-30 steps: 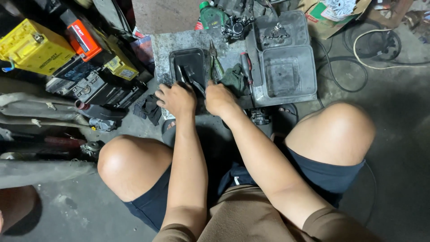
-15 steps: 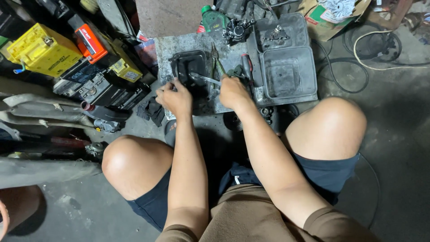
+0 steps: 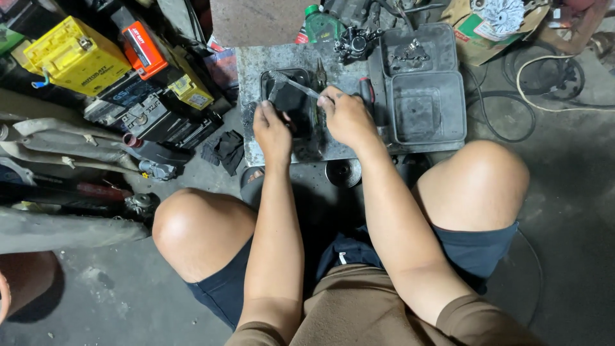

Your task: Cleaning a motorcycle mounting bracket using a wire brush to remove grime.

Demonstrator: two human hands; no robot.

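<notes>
I squat on a workshop floor over a grimy grey metal plate (image 3: 253, 70). A black rectangular tray (image 3: 296, 106) sits on the plate. My right hand (image 3: 346, 118) holds a brush (image 3: 291, 83) by its handle, bristle end up and to the left over the tray. My left hand (image 3: 272, 131) grips a small dark part at the tray's left edge; the part is mostly hidden by my fingers.
A grey plastic case (image 3: 419, 106) lies open right of the plate with small metal parts in it. Yellow (image 3: 73, 54) and orange (image 3: 144, 45) batteries stand at left among black ones. A green bottle (image 3: 320, 25), a black rag (image 3: 224, 150), a round metal disc (image 3: 343, 172) and cables (image 3: 551, 70) are nearby.
My right hand has lifted the brush from beside the tray and now holds it over the tray. My left hand shifted to the tray's left edge.
</notes>
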